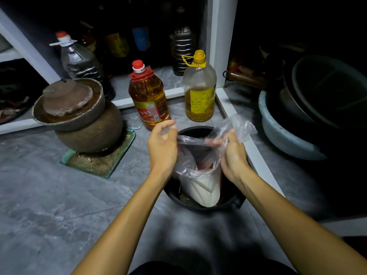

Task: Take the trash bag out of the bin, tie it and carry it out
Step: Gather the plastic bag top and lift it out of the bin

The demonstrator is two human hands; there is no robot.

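One clear bag (195,171) sits in one black bin (200,204) on the floor (59,195). My left hand (162,147) pinches the bag's rim between thumb and forefinger, other fingers loose. My right hand (233,153) is closed on the opposite rim. Behind stand two oil bottles (149,98) and one clay jar (83,116).

**Plastics, clay and tile**

The bag (198,167) is looking thin, clear, crinkled plastic; the bin (200,204) at 6 o'clock, glossy black plastic. At 10 o'clock, the jar (87,124) is showing rough, crusted brown clay. The floor (49,195) is looking matt grey tile.
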